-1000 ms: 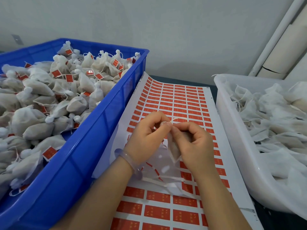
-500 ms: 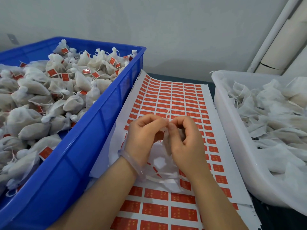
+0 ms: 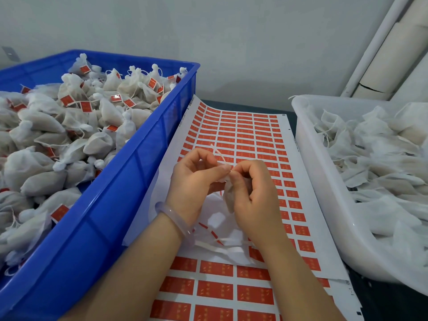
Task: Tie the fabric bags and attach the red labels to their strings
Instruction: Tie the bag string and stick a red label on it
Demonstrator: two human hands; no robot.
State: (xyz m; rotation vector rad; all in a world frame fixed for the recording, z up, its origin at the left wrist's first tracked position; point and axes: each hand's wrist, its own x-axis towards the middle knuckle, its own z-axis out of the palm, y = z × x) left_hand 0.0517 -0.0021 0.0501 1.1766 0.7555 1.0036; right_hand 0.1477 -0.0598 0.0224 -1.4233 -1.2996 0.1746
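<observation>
A small white fabric bag (image 3: 229,195) hangs between both hands above the sheet of red labels (image 3: 243,135). My left hand (image 3: 194,181) pinches the bag's neck and its white string (image 3: 218,155), which sticks up past the fingers. My right hand (image 3: 252,193) curls round the bag's upper part, thumb and forefinger meeting the left fingertips at the neck. Most of the bag is hidden behind my right palm.
A blue crate (image 3: 120,205) at the left holds several tied bags with red labels. At the right, a white bin (image 3: 324,181) is full of untied fabric bags. Peeled backing paper (image 3: 222,242) lies on the sheet under my wrists. A wall stands behind.
The string end now sticks up above my left fingers, pulled out from the bag's neck. Both hands stay together at the neck in nearly the same spot.
</observation>
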